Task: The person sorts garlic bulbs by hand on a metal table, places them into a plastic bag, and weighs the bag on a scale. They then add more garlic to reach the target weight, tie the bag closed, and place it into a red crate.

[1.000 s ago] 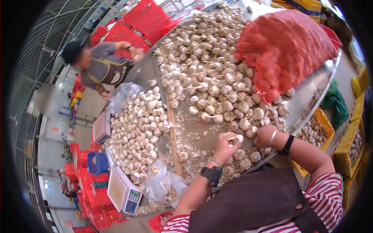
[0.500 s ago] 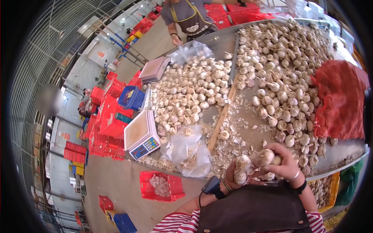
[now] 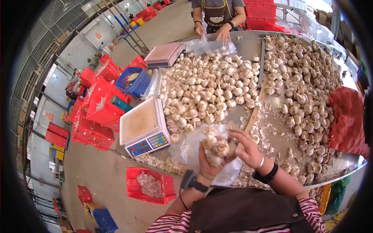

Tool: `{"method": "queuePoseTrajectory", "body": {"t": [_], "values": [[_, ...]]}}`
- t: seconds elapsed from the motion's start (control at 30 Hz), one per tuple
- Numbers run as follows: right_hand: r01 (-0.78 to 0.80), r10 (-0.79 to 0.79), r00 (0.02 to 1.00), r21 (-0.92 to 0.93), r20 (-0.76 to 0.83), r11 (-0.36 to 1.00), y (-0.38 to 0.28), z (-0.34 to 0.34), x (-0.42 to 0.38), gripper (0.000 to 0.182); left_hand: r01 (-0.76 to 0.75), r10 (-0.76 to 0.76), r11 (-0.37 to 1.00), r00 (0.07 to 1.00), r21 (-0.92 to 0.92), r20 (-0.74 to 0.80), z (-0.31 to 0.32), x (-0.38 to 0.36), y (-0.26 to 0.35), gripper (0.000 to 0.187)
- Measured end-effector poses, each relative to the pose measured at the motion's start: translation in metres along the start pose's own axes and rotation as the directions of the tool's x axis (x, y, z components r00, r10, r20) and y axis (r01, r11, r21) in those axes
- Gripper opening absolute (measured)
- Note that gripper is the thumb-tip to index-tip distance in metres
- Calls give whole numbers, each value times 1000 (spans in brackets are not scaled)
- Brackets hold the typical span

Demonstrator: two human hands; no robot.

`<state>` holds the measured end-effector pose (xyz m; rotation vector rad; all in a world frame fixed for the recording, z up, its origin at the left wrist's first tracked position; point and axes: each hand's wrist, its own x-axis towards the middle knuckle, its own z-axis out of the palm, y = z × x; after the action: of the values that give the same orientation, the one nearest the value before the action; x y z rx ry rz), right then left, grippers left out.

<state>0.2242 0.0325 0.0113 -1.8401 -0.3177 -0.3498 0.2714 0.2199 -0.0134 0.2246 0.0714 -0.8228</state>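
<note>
Several garlic bulbs (image 3: 216, 149) are bunched in my left hand (image 3: 209, 166), whose fingers curve around them from below. Beside the bunch, my right hand (image 3: 249, 150) has its fingers spread and slightly bent, with the fingertips close to the bulbs; whether they touch is blurred. Beneath both hands lies a clear plastic bag (image 3: 182, 149) on the metal table, partly covered by the bulbs and hands. A pile of cleaned garlic (image 3: 206, 87) spreads beyond the bag.
At left stands a digital scale (image 3: 142, 128); another scale (image 3: 165, 54) is farther back. A wooden strip (image 3: 251, 116) divides the table, with unsorted garlic (image 3: 303, 81) and a red mesh sack (image 3: 347, 120) to its right. A red crate (image 3: 149, 185) sits on the floor. A co-worker (image 3: 217, 17) handles plastic opposite.
Both hands have moved left, from the peel-strewn side to above the plastic bag. The bulbs from my right hand are now bunched in the left. The co-worker's two hands now show at the plastic.
</note>
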Motion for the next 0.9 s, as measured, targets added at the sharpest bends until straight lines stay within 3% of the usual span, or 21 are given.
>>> {"method": "queuePoseTrajectory", "body": {"t": [0.07,0.1,0.17,0.2,0.27,0.3,0.33,0.37,0.4,0.47,0.5,0.6,0.63,0.73,0.77,0.8,0.87,0.9], "values": [[-216,208,976,-209,-59,954,47,21,16,51,-6,5,999,1000,-40,-31,-3,13,54,63],[-224,217,974,-216,-57,950,71,30,20,51,-14,16,999,998,43,-59,-7,23,82,61],[-390,353,915,-662,-197,640,106,41,18,40,-37,47,988,997,151,-62,-9,40,133,54],[-401,363,909,-663,-205,632,111,41,16,40,-24,34,989,997,145,-65,-17,54,155,54],[-459,468,852,-765,-235,452,114,43,13,35,-96,229,753,966,651,-122,-44,83,192,58],[-460,497,841,-765,-213,451,103,40,16,30,-74,204,763,970,642,-130,-52,89,203,58],[-480,517,825,-766,-229,427,105,39,11,30,-145,456,192,889,971,42,-60,95,210,63],[-450,470,851,-789,-236,418,108,34,3,29,-76,526,-460,780,885,340,-67,104,212,69],[-415,422,875,-813,-235,408,111,30,-4,28,-81,517,-439,792,895,325,-71,108,211,69],[-458,430,856,-808,-287,372,101,20,-10,27,243,372,-857,902,454,218,-68,103,206,81],[-477,439,845,-800,-305,363,92,10,-13,29,290,368,-882,916,372,160,-65,103,199,83],[-477,432,839,-831,-332,286,96,-20,-42,37,262,343,-885,926,384,159,-72,122,199,87],[-451,427,852,-840,-304,301,99,-31,-54,38,189,325,-859,920,476,221,-71,133,199,86],[-442,466,844,-836,-266,324,92,-51,-65,36,181,303,-866,932,465,201,-68,168,190,86],[-452,476,836,-835,-273,313,87,-52,-61,36,299,341,-889,938,346,66,-61,179,188,86],[-429,478,840,-854,-258,294,82,-52,-53,33,288,329,-890,942,352,63,-63,191,186,86],[-412,485,838,-873,-251,261,80,-43,-41,30,401,432,-829,902,389,-10,-65,211,179,87],[-482,438,844,-794,-309,370,85,-32,-36,26,406,450,-810,893,424,4,-61,214,177,87]]}}
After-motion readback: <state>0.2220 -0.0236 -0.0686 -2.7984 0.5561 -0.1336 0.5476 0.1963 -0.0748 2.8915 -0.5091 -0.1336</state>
